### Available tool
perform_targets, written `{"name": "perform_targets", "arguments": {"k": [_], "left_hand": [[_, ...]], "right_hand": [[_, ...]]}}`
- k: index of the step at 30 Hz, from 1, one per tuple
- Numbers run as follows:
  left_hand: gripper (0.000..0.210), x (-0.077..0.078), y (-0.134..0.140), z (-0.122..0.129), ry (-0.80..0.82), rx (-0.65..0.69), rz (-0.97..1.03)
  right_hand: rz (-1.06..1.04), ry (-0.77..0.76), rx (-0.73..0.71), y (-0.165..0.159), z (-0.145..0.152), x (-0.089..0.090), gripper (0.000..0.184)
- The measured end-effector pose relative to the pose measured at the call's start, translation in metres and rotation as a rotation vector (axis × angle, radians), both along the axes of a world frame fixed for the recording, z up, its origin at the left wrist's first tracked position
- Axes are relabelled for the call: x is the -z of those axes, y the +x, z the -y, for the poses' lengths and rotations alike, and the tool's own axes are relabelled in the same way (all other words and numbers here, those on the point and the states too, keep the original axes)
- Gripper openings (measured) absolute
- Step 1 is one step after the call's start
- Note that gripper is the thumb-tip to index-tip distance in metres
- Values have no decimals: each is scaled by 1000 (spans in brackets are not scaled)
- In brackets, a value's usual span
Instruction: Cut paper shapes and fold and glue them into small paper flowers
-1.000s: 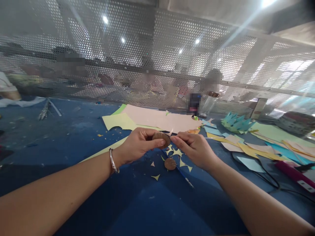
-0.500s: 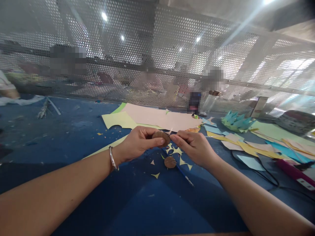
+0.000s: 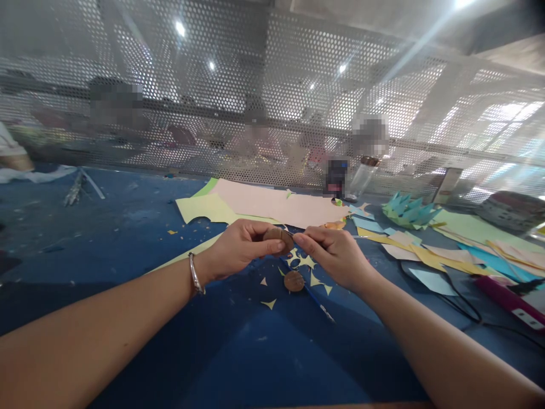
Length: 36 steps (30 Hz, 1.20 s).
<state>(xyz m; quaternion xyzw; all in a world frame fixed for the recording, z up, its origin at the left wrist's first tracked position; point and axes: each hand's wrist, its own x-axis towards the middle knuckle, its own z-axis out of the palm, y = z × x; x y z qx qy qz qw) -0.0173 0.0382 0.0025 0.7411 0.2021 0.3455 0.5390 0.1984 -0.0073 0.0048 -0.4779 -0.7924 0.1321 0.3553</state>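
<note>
Pinched between the thumb and fingers of my left hand (image 3: 244,245) is a round brown disc (image 3: 284,236) with a line across its face. My right hand (image 3: 334,253) is closed on a slim tool (image 3: 360,236) whose thin pale end sticks out behind the fingers. The tool's dark tip meets the disc's right edge; most of its handle is hidden. Below the hands, a second brown disc (image 3: 293,280) lies on the blue table, over or against a blue pen-like stick (image 3: 319,304). Pale yellow paper scraps (image 3: 306,261) lie around it.
Behind my hands are pink paper (image 3: 272,203) and yellow-green cut paper (image 3: 202,207). A teal spiky paper piece (image 3: 409,210), coloured strips, a black cable (image 3: 472,312) and a magenta power strip (image 3: 511,301) are on the right. A perforated screen (image 3: 238,130) stands behind.
The pale sliver that stood up at the disc's edge no longer shows there. The tool's tail end shows a little more behind my right hand. Both hands stay nearly in place.
</note>
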Motion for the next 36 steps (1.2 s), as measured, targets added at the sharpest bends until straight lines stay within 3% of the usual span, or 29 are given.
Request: {"name": "perform_targets", "arguments": {"k": [14,24,36], "left_hand": [[17,-3,0,3,-13,12,-24],[31,-4,1,5,-6,60,5],[30,-4,0,4,2,46,-36]], "right_hand": [[-9,-12,-2,0,1,0,47],[5,-32,-21,-1,1,0,45],[13,13,15,-2,1,0,49]]}}
